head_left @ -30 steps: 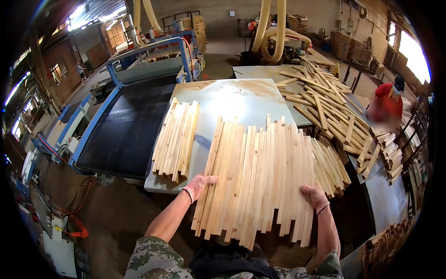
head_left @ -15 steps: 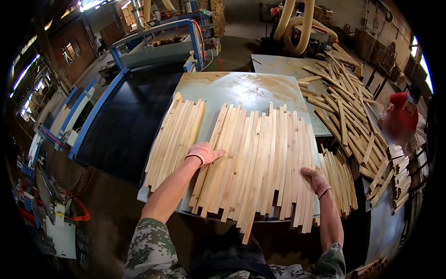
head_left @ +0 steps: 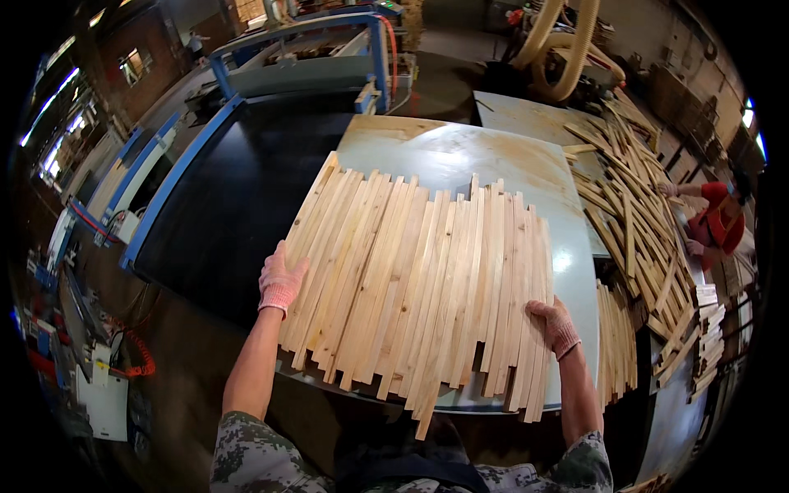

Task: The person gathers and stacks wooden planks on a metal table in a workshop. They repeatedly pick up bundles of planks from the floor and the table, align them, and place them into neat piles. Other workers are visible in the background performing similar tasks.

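A wide row of pale wooden strips [head_left: 411, 279] lies side by side on a grey-white table [head_left: 534, 164], their near ends uneven and one jutting out past the front edge. My left hand [head_left: 282, 279], in a pink knit glove, rests at the row's left edge, fingers stretched along the side and thumb over the top. At the right edge, my right hand [head_left: 555, 326] in a matching glove lies against the outermost strips, its thumb laid on them and its fingers partly hidden. Neither hand is closed round a single strip.
A black conveyor bed [head_left: 238, 189] with a blue frame adjoins the table's left side. More strips [head_left: 616, 345] are stacked lower at the right, below a loose heap of strips [head_left: 633, 214]. Beyond it stands a person in red [head_left: 717, 218]. Beige hoses [head_left: 567, 57] hang at the back.
My left hand has moved from the gap between two groups of strips to the far left edge. The gap has closed into one row. My right hand stays at the right edge.
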A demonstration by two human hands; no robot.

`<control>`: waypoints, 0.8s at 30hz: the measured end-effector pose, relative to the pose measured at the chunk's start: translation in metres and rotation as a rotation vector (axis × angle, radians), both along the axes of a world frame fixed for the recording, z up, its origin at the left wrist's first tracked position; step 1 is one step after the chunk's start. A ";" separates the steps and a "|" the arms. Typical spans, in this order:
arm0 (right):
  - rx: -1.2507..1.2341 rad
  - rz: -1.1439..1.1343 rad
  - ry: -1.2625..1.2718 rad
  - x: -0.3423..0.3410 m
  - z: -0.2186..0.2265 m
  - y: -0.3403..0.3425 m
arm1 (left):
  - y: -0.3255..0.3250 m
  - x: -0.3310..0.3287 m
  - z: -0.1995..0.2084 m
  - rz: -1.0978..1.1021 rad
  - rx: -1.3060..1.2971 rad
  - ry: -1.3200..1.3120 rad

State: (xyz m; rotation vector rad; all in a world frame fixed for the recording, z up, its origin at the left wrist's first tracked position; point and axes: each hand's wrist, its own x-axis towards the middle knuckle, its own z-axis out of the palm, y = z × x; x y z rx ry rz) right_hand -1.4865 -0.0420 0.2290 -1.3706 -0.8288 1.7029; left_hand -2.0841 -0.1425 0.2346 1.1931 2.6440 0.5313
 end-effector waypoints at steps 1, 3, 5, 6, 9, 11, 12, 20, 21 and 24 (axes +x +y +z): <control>0.001 0.006 -0.016 -0.018 -0.001 0.000 | -0.004 -0.017 -0.001 0.020 -0.002 -0.001; 0.022 0.002 -0.010 -0.049 -0.012 -0.002 | -0.011 -0.054 -0.002 0.022 -0.005 -0.018; 0.031 0.009 0.011 -0.106 -0.014 -0.005 | -0.016 -0.109 0.002 0.038 -0.004 -0.020; 0.026 0.022 0.022 -0.136 -0.009 -0.008 | -0.019 -0.139 -0.002 0.059 -0.004 -0.021; 0.036 0.040 0.036 -0.204 -0.022 -0.001 | -0.019 -0.208 -0.006 0.104 -0.045 -0.051; 0.031 0.045 0.053 -0.278 -0.015 -0.002 | -0.024 -0.272 0.004 0.123 -0.095 -0.029; 0.025 0.047 0.061 -0.316 -0.010 -0.004 | -0.027 -0.309 0.001 0.112 -0.095 -0.021; 0.067 0.137 0.049 -0.571 -0.017 -0.018 | -0.042 -0.549 -0.006 0.113 -0.248 0.184; 0.075 0.146 0.041 -0.606 -0.012 -0.019 | -0.044 -0.577 -0.011 0.118 -0.278 0.203; 0.074 0.159 0.009 -0.687 -0.012 -0.030 | -0.044 -0.634 -0.020 0.132 -0.322 0.259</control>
